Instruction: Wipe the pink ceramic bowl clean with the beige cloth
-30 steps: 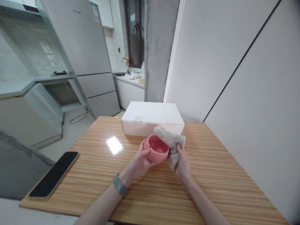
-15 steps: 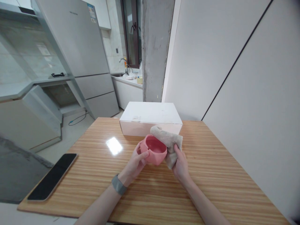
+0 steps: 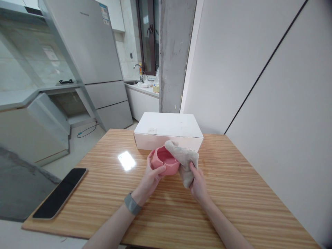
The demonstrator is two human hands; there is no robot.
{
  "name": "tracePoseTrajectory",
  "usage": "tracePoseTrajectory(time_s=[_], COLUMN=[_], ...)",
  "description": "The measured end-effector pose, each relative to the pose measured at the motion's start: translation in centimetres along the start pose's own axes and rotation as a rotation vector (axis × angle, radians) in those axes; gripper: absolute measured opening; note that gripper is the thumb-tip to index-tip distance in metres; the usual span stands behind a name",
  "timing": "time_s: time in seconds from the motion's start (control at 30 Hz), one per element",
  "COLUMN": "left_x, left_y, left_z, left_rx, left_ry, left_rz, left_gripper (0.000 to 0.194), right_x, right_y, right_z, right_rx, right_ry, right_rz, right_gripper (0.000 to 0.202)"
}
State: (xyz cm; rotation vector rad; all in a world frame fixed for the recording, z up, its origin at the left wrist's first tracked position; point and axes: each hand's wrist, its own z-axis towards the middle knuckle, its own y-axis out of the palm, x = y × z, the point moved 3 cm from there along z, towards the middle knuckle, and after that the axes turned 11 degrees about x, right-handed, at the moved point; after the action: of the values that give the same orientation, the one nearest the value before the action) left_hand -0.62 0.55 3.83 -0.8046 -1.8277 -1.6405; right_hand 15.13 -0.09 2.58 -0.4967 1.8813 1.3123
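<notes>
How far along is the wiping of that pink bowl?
In hand: the left hand holds the pink bowl above the table, and the right hand presses the beige cloth over its rim. I cannot tell how much remains.

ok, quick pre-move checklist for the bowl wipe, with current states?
1. Left hand has the pink bowl gripped by its near side: ok.
2. Right hand holds the beige cloth: ok.
3. Cloth reaches the bowl, draped over its right rim: ok.
4. Bowl lifted off the wooden table or resting on it: cannot tell.
5. White box sits close behind the bowl, little room on the far side: not ok.
6. Black phone lies at the table's left edge, away from both hands: ok.
</notes>
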Motion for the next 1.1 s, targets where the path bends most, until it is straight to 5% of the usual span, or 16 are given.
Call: tracePoseTrajectory(time_s=[0.17, 0.4, 0.77, 0.93, 1.1], left_x=[-0.4, -1.3, -0.9, -1.3, -1.1], left_y=[0.4, -0.4, -0.3, -0.1, 0.5], left_z=[-0.2, 0.0, 0.3, 0.1, -0.1], left_rx=[-0.08, 0.022, -0.108, -0.153, -0.175], left_ry=[-0.016, -0.032, -0.167, -0.317, -0.253], left_rz=[0.017, 0.05, -0.096, -0.214, -0.209], left_gripper=[0.075, 0.082, 0.049, 0.048, 0.047], right_x=[-0.3, -0.6, -1.6, -0.8, 0.1], right_y=[0.0, 0.3, -0.3, 0.6, 1.0], right_z=[0.2, 0.0, 0.9, 0.0, -0.6], right_rx=[0.024, 0.033, 0.165, 0.08, 0.008], right_ry=[-0.011, -0.031, 0.17, 0.23, 0.266], right_rz=[0.006, -0.01, 0.086, 0.104, 0.098], right_gripper=[0.037, 0.035, 0.042, 0.039, 0.044])
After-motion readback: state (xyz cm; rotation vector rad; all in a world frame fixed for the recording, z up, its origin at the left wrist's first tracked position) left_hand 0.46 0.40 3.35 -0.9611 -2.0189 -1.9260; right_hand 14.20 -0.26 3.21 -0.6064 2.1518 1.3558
